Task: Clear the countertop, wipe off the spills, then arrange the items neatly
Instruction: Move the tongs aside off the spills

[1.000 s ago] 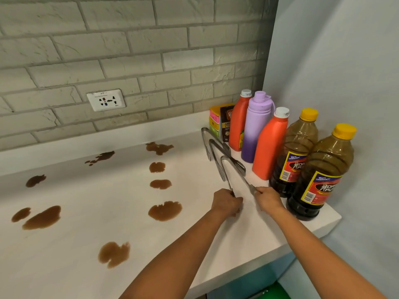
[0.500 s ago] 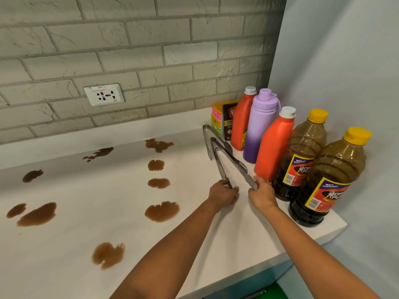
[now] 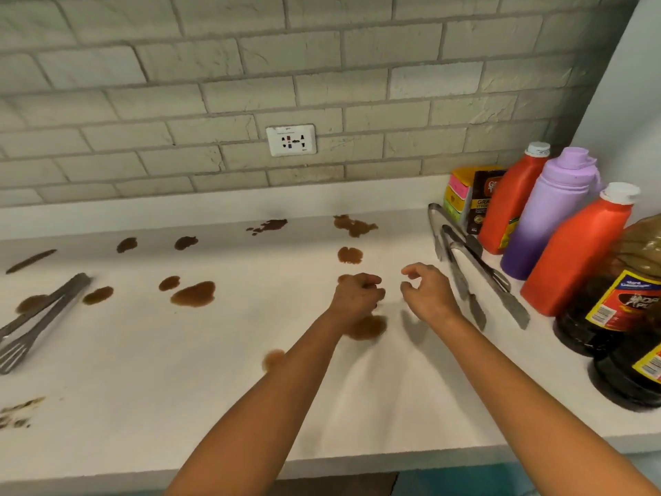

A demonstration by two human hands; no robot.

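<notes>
- My one camera sits on my head, looking forward and down, close over the white countertop point(image 3: 393, 406).
- It faces the brick wall point(image 3: 250, 84).

Grey-beige brick-pattern tile wall point(image 3: 250, 77) behind, pale grout lines. White wall socket point(image 3: 291, 140) set in tiles, just above white upstand. Plain pale wall point(image 3: 629, 84) meets tiles at right corner. White counter point(image 3: 393, 406), even soft light, faint shadows. Teal patch below counter edge, blurred.
</notes>
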